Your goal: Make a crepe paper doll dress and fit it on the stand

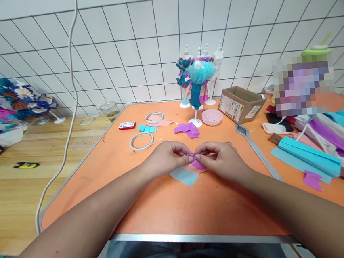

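Between my two hands is a small piece of purple crepe paper (198, 165), its upper edge pinched at the fingertips. My left hand (170, 157) grips it from the left with thumb and fingers. My right hand (220, 156) pinches the same piece from the right, the thumbs almost touching. Under the hands lies a light blue paper piece (185, 176), with some peach paper partly hidden beside it. Just beyond my fingers, loose purple crepe strips (187, 130) lie on the orange table (180, 213).
Two tape rolls (141, 141), a red-and-white box (127, 125) and blue scraps (147, 128) lie left. Behind stand paper-dressed mannequin stands (199, 77), a pink bowl (212, 117) and a cardboard box (241, 104). Crepe paper rolls (311, 156) lie right. A white cable (73, 94) hangs left.
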Motion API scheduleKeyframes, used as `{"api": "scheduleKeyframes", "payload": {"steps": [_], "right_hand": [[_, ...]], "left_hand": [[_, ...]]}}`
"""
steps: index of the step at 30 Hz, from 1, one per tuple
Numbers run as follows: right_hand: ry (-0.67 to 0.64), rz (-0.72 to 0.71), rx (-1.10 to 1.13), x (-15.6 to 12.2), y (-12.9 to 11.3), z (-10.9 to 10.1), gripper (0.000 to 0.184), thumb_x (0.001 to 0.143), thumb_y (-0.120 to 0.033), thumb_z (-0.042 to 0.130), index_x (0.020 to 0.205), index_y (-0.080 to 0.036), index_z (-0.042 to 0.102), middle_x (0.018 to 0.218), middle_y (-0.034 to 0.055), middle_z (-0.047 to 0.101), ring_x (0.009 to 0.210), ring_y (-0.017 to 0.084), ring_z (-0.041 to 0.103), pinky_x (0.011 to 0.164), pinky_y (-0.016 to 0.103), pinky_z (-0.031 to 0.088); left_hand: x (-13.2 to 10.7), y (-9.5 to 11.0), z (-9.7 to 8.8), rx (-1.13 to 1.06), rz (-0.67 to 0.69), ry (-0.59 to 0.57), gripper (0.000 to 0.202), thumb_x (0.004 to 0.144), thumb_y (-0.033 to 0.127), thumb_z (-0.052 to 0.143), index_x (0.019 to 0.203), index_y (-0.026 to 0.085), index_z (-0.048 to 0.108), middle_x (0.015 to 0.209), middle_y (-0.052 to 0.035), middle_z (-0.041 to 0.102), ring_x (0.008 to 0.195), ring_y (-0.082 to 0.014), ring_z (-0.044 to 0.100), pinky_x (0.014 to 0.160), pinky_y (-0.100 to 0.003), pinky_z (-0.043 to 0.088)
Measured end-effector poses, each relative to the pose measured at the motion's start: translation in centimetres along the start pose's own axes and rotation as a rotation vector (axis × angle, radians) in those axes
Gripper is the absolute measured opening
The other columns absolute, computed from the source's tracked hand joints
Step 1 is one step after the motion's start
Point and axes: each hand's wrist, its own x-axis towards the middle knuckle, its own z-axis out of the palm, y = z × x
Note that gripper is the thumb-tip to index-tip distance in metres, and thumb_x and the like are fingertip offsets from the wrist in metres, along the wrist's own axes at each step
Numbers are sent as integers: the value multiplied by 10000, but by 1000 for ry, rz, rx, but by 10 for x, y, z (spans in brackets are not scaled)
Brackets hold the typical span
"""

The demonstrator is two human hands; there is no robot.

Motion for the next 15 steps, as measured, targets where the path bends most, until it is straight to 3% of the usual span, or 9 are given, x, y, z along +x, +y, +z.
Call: {"api": "scheduleKeyframes", "payload": {"steps": [7, 11, 15], "right_hand": [[89, 56, 196, 4, 1, -3, 132, 733, -307, 629, 743, -177, 605, 691, -3, 597, 605, 118, 541, 558, 236, 440], [169, 91, 298, 8, 9, -10, 238, 742, -403, 651, 795, -175, 603, 703, 0, 595, 605, 117, 531, 566, 238, 440], [217, 94, 356, 9, 12, -11, 261, 740, -429, 668, 807, -184, 610, 771, 13, 623, 676, 133, 562, 629, 252, 455]], "left_hand": [[0, 0, -3, -141, 50, -74, 245, 732, 358, 663, 889, 171, 683, 872, -22, 698, 809, -151, 624, 740, -252, 475], [1, -3, -7, -121, 16, -68, 249, 692, 369, 701, 826, 161, 670, 742, 10, 653, 692, -136, 593, 644, -237, 456], [2, -5, -6, -345, -27, -55, 338, 693, 410, 715, 904, 151, 669, 842, -27, 690, 770, -160, 627, 716, -268, 480]]}}
